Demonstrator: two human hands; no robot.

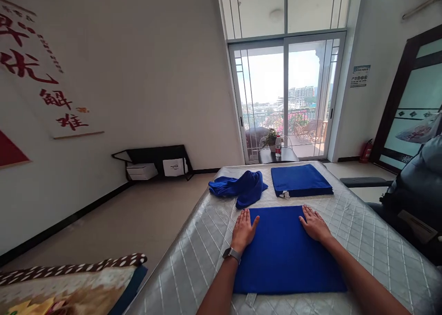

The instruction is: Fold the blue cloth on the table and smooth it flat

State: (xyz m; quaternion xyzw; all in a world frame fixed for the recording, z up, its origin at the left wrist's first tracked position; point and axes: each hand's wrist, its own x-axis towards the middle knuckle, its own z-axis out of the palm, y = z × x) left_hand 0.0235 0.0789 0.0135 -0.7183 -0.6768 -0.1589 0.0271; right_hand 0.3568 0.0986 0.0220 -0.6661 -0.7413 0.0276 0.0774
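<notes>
A flat blue cloth (286,255) lies spread in front of me, with a white tag (251,299) at its near left edge. My left hand (243,232) rests on its far left corner, fingers stretched out, a watch on the wrist. On the far right corner lies my right hand (313,224), also flat with the thumb apart. Beyond the left hand sits a crumpled blue cloth (241,186). A neat stack of folded blue cloths (301,179) with small white tags stands past the right hand.
Everything lies on a silver quilted mattress (193,246). Behind it are a small table (288,156) with a plant and a bottle (278,145). A black rack (159,160) stands by the left wall, a patterned blanket (86,287) at lower left, a dark chair (419,186) at right.
</notes>
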